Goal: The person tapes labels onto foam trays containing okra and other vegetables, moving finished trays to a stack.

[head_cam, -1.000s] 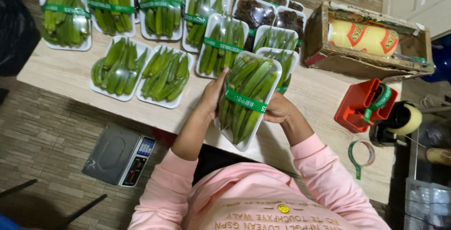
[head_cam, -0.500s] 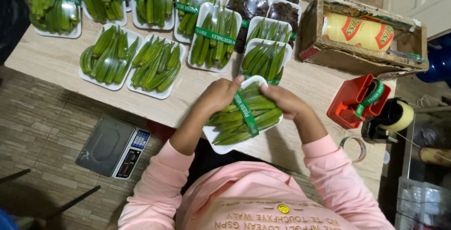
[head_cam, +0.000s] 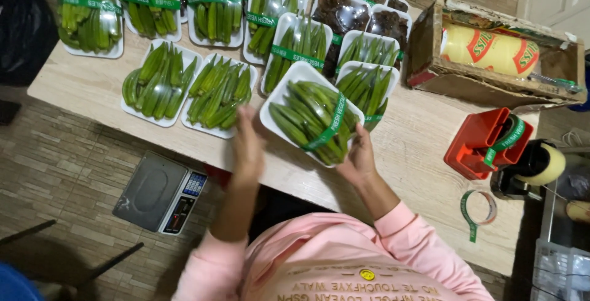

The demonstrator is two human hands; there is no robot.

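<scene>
A white tray of green okra (head_cam: 310,115), wrapped in film with a green band across it, lies flat on the wooden table (head_cam: 424,147). My right hand (head_cam: 358,157) grips its near right corner. My left hand (head_cam: 248,142) hovers blurred just left of the tray, fingers apart, touching nothing that I can make out. It is between this tray and an unbanded okra tray (head_cam: 218,94).
Several more okra trays (head_cam: 155,83) fill the far table, some banded. Trays of dark fruit (head_cam: 346,11) sit behind. A cardboard box with a yellow roll (head_cam: 491,49) stands right, with a red tape dispenser (head_cam: 485,141) and loose green tape (head_cam: 478,207). A scale (head_cam: 161,191) lies on the floor.
The banded tray went from upright in both hands to flat on the table, further from me. My left hand has come off it and moved left.
</scene>
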